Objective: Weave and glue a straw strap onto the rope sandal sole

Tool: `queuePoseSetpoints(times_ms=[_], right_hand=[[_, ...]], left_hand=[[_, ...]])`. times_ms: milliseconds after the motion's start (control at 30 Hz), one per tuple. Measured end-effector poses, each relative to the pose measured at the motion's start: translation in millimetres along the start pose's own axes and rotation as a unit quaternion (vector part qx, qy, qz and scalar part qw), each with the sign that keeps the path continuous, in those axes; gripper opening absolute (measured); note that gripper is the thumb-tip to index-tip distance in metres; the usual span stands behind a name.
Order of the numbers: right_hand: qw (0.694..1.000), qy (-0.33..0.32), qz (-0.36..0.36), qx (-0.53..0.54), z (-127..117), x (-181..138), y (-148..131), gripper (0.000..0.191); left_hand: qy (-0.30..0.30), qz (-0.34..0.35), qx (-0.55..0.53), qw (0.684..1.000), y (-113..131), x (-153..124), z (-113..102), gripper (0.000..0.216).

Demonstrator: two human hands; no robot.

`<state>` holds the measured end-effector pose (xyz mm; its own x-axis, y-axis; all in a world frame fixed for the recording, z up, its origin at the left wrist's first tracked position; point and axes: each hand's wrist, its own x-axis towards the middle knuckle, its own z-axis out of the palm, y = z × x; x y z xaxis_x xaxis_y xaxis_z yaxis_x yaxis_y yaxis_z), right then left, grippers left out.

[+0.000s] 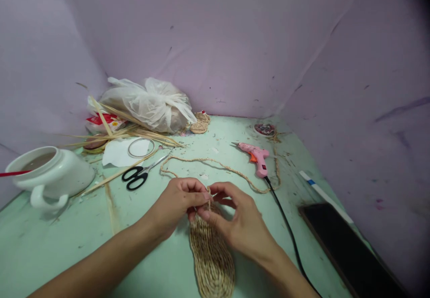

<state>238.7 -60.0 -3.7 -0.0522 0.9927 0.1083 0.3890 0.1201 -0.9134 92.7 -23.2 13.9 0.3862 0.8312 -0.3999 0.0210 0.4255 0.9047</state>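
Observation:
In the head view a long oval piece of coiled, straw-coloured cord [215, 262] lies at the bottom middle, its far end under my fingers. My left hand [183, 202] is closed in a pinch at that end. From the other side my right hand [235, 217] pinches a short stretch of twisted straw cord [210, 193] between thumb and fingers. Both hands' fingertips almost meet there and partly cover the cord. A loose length of twisted cord [221, 163] loops over the table beyond my hands.
A pink glue gun [255, 157] with a black cable lies right of centre. Black-handled scissors [139, 175], a white mug-like pot [55, 172], straw strips [148, 134] and a white plastic bag [151, 103] are on the left. A dark flat slab [346, 249] lies at right.

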Motion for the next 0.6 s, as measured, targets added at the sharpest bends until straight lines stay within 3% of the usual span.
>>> queuePoseSetpoints(times_ms=[200,400,600], right_hand=[[0.993,0.038,0.048,0.098,12.3,1.0,3.6,0.006],[0.991,0.074,0.054,0.101,10.1,0.4,4.1,0.007],[0.991,0.098,0.048,0.073,12.4,-4.3,4.0,0.012]], left_hand=[[0.002,-0.007,0.023,1.0,3.1,-1.3,1.2,0.015],[0.061,0.018,0.064,0.996,5.8,-0.7,3.0,0.016],[0.056,0.024,0.131,0.99,8.5,-3.8,4.9,0.014]])
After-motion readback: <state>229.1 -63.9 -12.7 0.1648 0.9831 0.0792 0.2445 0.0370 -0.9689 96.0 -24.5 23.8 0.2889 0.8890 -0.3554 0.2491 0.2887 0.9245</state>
